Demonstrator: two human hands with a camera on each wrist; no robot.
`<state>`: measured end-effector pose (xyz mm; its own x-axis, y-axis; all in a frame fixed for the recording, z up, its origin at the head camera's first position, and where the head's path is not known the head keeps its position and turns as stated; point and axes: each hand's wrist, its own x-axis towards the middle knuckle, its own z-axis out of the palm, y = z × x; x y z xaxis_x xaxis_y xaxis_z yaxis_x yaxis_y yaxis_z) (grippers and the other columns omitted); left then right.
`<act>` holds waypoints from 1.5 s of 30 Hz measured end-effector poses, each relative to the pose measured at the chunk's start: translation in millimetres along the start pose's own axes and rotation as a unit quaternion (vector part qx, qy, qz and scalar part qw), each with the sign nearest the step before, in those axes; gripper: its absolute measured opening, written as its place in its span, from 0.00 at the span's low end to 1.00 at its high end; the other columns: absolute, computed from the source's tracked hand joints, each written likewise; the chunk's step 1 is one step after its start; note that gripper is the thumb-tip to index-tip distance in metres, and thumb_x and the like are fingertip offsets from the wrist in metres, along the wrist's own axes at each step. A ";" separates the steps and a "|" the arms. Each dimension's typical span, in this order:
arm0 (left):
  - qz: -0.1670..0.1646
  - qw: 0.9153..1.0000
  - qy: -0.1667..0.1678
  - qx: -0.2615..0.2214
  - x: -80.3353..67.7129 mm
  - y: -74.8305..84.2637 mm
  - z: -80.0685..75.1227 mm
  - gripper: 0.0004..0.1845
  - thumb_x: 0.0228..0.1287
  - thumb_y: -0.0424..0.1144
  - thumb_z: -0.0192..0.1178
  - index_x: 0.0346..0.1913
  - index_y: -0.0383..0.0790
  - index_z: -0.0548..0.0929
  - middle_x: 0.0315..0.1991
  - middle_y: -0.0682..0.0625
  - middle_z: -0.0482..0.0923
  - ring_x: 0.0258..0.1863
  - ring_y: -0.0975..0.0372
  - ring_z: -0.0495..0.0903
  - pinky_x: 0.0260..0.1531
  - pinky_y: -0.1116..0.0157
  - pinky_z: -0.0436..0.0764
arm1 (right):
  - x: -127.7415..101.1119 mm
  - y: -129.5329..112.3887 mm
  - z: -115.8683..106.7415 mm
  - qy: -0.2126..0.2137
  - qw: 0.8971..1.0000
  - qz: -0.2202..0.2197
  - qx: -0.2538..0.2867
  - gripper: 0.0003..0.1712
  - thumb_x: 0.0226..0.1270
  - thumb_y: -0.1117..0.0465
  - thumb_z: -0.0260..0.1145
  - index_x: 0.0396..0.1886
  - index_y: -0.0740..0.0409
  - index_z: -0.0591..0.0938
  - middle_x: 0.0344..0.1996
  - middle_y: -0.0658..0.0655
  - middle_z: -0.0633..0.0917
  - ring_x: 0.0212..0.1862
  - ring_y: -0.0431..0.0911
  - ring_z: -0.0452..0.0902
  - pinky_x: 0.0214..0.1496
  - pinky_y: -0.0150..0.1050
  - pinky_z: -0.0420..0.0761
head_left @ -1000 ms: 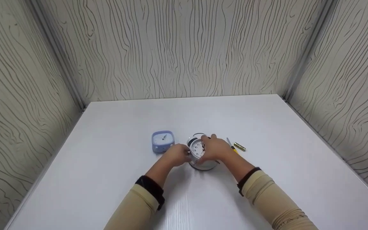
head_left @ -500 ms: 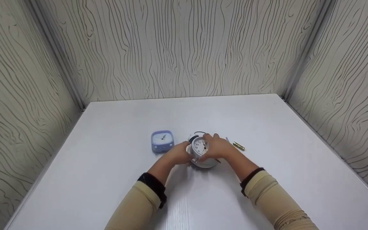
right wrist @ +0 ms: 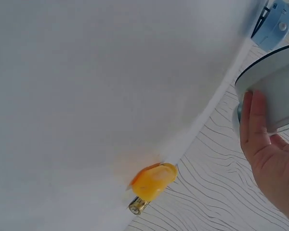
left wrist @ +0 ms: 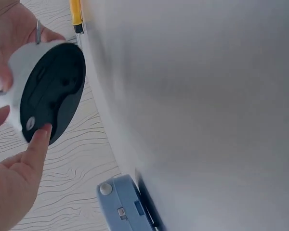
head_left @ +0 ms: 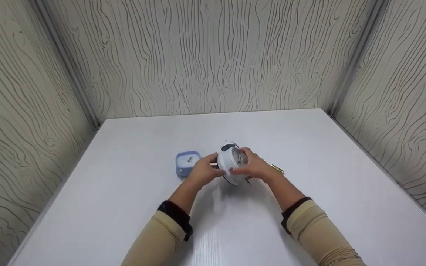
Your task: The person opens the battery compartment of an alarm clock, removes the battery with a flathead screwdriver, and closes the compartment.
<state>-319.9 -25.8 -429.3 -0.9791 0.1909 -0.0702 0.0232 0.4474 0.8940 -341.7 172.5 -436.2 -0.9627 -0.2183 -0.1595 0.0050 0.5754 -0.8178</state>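
A white round alarm clock (head_left: 227, 161) is held up off the table between both hands, tilted with its dial turned to the right. My left hand (head_left: 201, 173) grips its left side, thumb in front. In the left wrist view one left finger touches the clock's black back (left wrist: 58, 91), near a small silver knob. On the other side my right hand (head_left: 256, 168) grips the rim beside the dial. Seen from the right wrist, the right fingers (right wrist: 254, 118) lie along the white casing (right wrist: 277, 84). Part of the dial is hidden by the right hand.
A blue square alarm clock (head_left: 184, 162) stands on the white table (head_left: 142, 147), just left of the left hand. Behind the right hand lie a gold battery (head_left: 277, 169) and a yellow-handled screwdriver (right wrist: 154, 182). Wood-patterned walls (head_left: 213, 59) enclose the table.
The white alarm clock has been raised from the table and turned, its dial swinging to the right. Both hands have moved up with it, and the left hand now grips its side more fully.
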 end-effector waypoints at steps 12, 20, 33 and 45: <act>0.079 0.994 0.008 0.072 0.2 0.8 8.5 0.52 0.33 0.48 0.77 0.66 0.48 0.60 0.53 0.49 0.70 0.49 0.58 0.71 0.51 0.59 0.75 | -6.0 -10.1 7.2 0.001 0.995 -0.027 0.100 0.53 0.45 0.46 0.73 0.68 0.44 0.53 0.57 0.62 0.67 0.54 0.55 0.68 0.49 0.50 0.78; 0.164 0.986 -0.005 0.031 1.9 -4.8 10.7 0.70 0.30 0.48 0.78 0.70 0.61 0.33 0.62 0.46 0.60 0.57 0.56 0.66 0.57 0.57 0.69 | -9.2 -17.1 10.0 -0.039 0.973 -0.084 0.213 0.48 0.52 0.50 0.66 0.69 0.48 0.50 0.50 0.64 0.65 0.53 0.56 0.67 0.51 0.55 0.75; 0.142 0.987 -0.059 -0.055 0.6 -7.8 -0.7 0.69 0.36 0.51 0.76 0.69 0.64 0.28 0.72 0.45 0.35 0.68 0.47 0.50 0.63 0.54 0.60 | -8.4 -8.7 9.9 -0.133 0.943 -0.123 0.279 0.41 0.59 0.50 0.56 0.68 0.46 0.46 0.56 0.61 0.65 0.54 0.53 0.66 0.54 0.54 0.71; 0.118 0.991 0.017 0.059 -0.3 -2.4 -1.3 0.66 0.33 0.61 0.72 0.72 0.55 0.37 0.66 0.41 0.51 0.62 0.51 0.60 0.60 0.50 0.65 | -4.6 -3.3 1.2 -0.191 0.950 -0.114 0.220 0.40 0.62 0.45 0.54 0.70 0.42 0.48 0.60 0.61 0.65 0.56 0.55 0.69 0.53 0.52 0.74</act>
<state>-319.9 -28.1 -430.8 -0.9497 0.2737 0.1520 0.2744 0.4937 0.8252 -337.0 170.7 -433.5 -0.7845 -0.6161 -0.0702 0.0015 0.1114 -0.9938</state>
